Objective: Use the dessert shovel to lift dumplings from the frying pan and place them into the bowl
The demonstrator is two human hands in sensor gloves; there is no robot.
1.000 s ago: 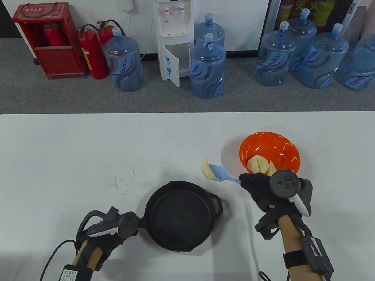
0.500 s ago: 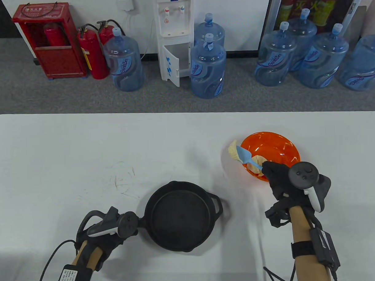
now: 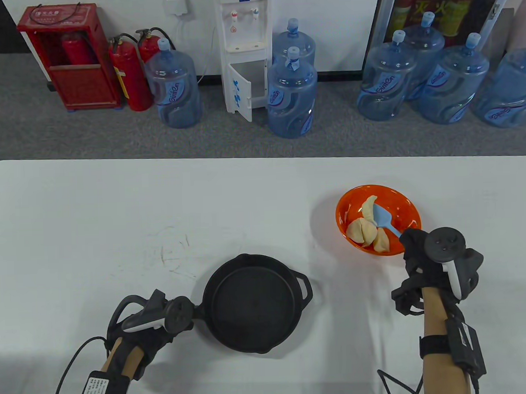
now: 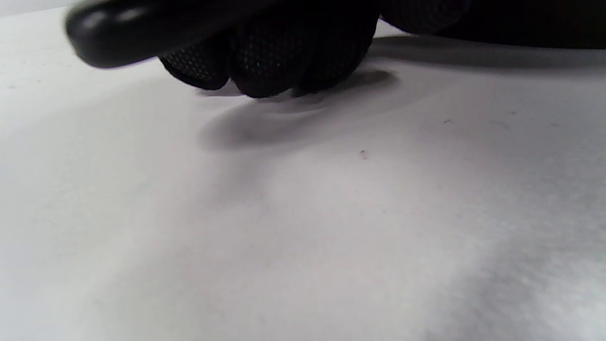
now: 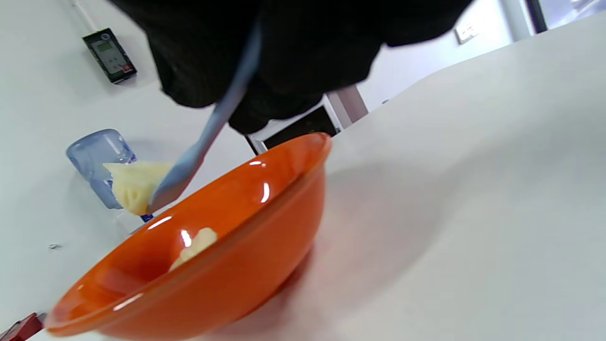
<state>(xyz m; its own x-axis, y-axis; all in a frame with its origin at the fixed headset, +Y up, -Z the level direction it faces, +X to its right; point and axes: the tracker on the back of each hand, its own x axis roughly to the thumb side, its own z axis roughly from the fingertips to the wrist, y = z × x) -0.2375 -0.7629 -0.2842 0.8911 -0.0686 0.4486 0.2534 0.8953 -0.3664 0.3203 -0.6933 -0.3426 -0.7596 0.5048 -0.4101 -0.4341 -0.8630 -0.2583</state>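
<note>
My right hand (image 3: pixel 413 243) grips the handle of the light blue dessert shovel (image 3: pixel 383 218), whose blade hangs over the orange bowl (image 3: pixel 407 207) with a pale dumpling (image 3: pixel 368 207) on it. In the right wrist view the shovel (image 5: pixel 208 132) carries that dumpling (image 5: pixel 130 182) above the bowl's rim (image 5: pixel 265 199). Other dumplings (image 3: pixel 362 230) lie in the bowl. The black frying pan (image 3: pixel 253 303) sits empty near the table's front. My left hand (image 3: pixel 164 323) holds the pan's handle; in the left wrist view its curled fingers (image 4: pixel 265 61) rest on the table.
The white table (image 3: pixel 117 219) stretches wide to the left and behind the pan. Beyond its far edge stand several water bottles (image 3: pixel 291 92), a water dispenser (image 3: pixel 245 47) and fire extinguishers (image 3: pixel 129 72) on the floor.
My right hand moved right, carrying the shovel and dumpling from beside the pan across the bowl's left rim to over its middle. The left hand and pan stayed still.
</note>
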